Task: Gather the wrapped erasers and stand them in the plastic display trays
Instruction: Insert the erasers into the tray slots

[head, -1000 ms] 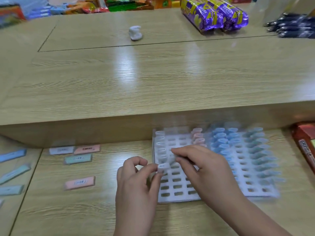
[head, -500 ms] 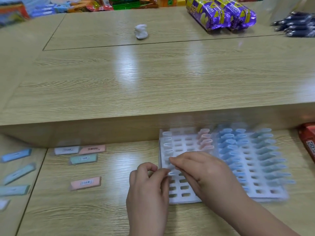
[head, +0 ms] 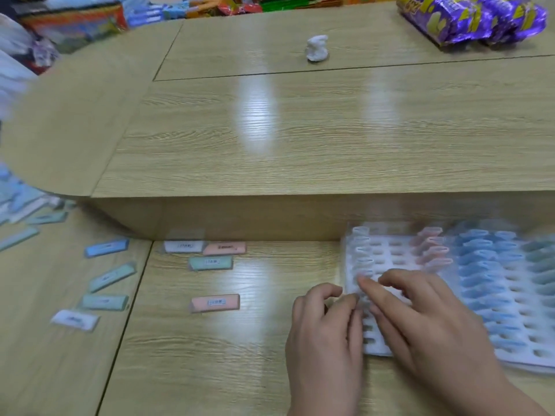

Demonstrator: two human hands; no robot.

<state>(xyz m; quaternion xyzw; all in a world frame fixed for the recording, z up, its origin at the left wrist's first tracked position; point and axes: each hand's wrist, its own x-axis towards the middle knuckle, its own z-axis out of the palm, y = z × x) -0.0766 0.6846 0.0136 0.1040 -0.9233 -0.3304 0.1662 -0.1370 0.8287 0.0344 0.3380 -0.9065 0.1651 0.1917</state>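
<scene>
A white plastic display tray (head: 399, 246) lies at the lower right. It holds a column of white erasers (head: 360, 253), a few pink ones (head: 432, 247), and rows of blue erasers (head: 480, 265). My left hand (head: 324, 334) and my right hand (head: 420, 319) meet at the tray's left column, fingertips pinched together on a small white eraser that is mostly hidden and blurred. Loose wrapped erasers lie to the left: a pink eraser (head: 215, 303), a green eraser (head: 211, 262), a white eraser (head: 183, 246) and a blue eraser (head: 106, 247).
A raised wooden counter step (head: 270, 217) runs right behind the tray. On it sit a white lump (head: 316, 48) and purple snack packs (head: 468, 16). More erasers (head: 103, 302) are scattered on the left table section, and colourful packages (head: 75, 22) stand at the back left.
Both hands have moved the white eraser from just above the tray down onto its left column. The view has swung left, showing more loose erasers.
</scene>
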